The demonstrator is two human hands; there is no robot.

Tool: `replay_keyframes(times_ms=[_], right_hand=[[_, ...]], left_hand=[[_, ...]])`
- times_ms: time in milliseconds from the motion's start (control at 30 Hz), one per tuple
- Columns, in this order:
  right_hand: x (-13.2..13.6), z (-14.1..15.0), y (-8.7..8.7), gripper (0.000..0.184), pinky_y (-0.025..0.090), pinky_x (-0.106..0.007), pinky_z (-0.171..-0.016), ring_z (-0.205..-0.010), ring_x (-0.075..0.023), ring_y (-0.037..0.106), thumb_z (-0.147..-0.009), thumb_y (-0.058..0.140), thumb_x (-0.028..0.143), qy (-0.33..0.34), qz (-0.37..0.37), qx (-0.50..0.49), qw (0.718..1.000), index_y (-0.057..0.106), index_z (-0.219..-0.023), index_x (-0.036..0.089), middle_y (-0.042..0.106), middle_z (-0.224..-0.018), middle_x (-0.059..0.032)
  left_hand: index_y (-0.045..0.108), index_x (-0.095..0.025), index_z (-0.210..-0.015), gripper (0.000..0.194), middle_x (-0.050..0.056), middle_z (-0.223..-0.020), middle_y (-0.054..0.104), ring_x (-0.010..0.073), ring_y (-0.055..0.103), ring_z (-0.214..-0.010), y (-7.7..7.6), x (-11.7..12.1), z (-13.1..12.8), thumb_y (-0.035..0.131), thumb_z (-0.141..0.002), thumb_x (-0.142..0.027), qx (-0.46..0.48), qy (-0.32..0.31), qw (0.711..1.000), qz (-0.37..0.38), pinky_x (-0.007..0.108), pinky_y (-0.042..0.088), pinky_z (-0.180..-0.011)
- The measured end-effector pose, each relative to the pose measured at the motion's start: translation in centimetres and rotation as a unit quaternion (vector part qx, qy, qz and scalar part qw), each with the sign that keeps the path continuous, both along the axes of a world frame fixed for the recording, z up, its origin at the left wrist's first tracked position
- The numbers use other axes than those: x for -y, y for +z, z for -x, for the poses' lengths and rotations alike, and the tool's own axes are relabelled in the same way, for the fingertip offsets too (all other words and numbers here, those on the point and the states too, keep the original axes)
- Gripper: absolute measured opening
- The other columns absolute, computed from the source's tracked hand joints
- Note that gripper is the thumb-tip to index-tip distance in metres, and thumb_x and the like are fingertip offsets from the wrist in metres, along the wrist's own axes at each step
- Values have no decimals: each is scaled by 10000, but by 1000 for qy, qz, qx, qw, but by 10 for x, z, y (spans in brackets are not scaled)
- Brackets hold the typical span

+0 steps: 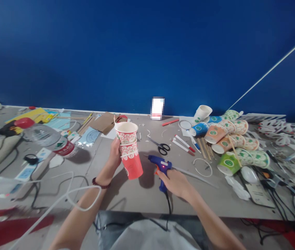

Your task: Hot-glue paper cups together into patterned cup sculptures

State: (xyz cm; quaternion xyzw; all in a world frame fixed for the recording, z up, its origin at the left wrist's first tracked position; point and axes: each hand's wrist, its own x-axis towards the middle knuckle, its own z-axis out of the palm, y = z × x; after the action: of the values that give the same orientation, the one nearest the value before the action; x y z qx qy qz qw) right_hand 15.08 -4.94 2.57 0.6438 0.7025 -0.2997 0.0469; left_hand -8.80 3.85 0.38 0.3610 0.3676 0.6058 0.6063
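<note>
My left hand (115, 151) is closed around the side of a stack of red and white patterned paper cups (130, 149), held up over the table and leaning slightly. The top cup's mouth faces up, and a thin strip sticks out at its left rim. My right hand (174, 182) grips a blue hot glue gun (163, 166) with an orange trigger. Its nozzle points left toward the cups without touching them, and a small red light glows on its body. A glue stick (194, 176) runs out from its back. Black-handled scissors (163, 148) lie just beyond the glue gun.
Several joined paper cups (226, 163) lie at the right, beside wooden sticks (206, 148) and markers (184, 143). A clear plastic bottle (51, 139) lies at the left near a power strip (31, 173). White cable loops (71, 192) hang in front of my left arm. A blue wall (147, 52) stands behind.
</note>
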Motion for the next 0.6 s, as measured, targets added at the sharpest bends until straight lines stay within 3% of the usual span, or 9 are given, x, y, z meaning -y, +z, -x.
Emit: replay_keyframes(times_ms=[300, 600], right_hand=[[-5, 8, 5, 624, 501, -364, -800, -956, -312, 716, -1000, 239, 502, 50, -8, 50, 997, 764, -1011, 164, 759, -987, -178], [-2, 18, -3, 605, 503, -335, -786, -911, -286, 726, -1006, 263, 467, 92, -46, 103, 989, 773, -963, 144, 766, -929, -178]], left_hand=[[660, -168, -960, 486, 78, -853, 740, 247, 705, -727, -4, 0, 3, 667, -715, -588, -10, -6, 1000, 5, 380, 562, -701], [663, -168, -969, 489, 91, -875, 738, 254, 695, -751, -11, -1, 4, 650, -727, -592, -25, -21, 999, 7, 373, 552, -694]])
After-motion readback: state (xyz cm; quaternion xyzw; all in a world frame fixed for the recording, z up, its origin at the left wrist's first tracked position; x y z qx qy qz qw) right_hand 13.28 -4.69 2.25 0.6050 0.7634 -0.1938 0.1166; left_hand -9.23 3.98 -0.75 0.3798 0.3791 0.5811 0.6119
